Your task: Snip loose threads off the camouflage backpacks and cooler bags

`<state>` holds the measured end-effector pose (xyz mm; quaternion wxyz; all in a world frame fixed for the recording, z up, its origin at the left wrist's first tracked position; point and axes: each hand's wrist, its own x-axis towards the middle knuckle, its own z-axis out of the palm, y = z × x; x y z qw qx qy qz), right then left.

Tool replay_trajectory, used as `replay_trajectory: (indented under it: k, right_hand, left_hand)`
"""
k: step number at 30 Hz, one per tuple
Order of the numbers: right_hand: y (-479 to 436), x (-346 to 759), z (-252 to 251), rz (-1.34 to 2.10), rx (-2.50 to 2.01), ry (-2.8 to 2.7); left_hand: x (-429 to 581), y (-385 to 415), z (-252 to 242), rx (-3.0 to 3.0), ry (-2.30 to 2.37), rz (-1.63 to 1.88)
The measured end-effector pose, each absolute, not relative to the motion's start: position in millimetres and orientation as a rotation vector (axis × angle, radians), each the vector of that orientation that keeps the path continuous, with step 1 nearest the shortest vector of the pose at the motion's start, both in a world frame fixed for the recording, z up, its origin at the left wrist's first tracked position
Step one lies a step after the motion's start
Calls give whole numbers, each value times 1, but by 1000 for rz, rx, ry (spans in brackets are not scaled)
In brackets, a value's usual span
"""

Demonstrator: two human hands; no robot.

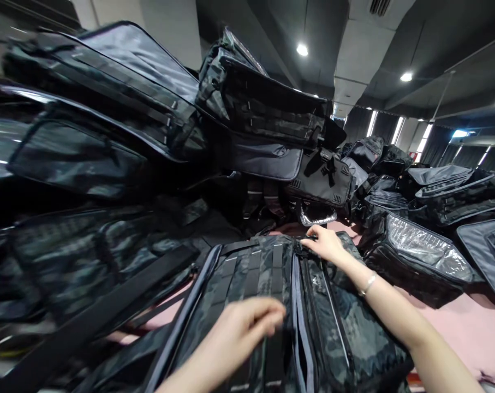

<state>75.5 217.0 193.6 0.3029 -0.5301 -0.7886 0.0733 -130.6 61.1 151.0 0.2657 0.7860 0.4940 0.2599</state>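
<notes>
A dark camouflage bag [251, 273] with webbing straps lies in front of me, its grey-edged seam parted along the middle. At the far end of that seam, my right hand [321, 243] pinches something small and dark, perhaps a zipper pull; the fingers partly hide it. A bracelet is on the right wrist. My left hand [253, 322] hovers over the bag's webbed panel, slightly blurred, with its fingers curled together and nothing visible in them.
Camouflage bags [272, 103] are piled high ahead and to the left. An open bag with a shiny silver lining [427, 248] sits at the right, on a pink surface [468, 327]. A loose black strap [108, 311] crosses the lower left.
</notes>
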Motion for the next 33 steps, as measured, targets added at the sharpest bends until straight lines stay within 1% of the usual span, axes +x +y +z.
replay_trajectory:
  k: [2,5,10,15,21,33]
  right_hand:
    - [229,57,182,161,-1442,-2047]
    - [235,45,162,121,-1456,-2043]
    - [224,52,147,46,-1415,-2133]
    - [214,58,155,-39,-1427,-2237]
    - [204,52,164,-130,-1457,-2339]
    - [203,41,167,-252,-1453,-2393]
  left_hand:
    - [-130,113,163,2167,1616,778]
    - [-125,171,167,2203,1804,862]
    - [-112,216,159,2298,1927,823]
    - [-102,230,159,2427,1984,639]
    - [-99,227,160,2582,1993,470]
    - [-95,213,147,2758,1970,505]
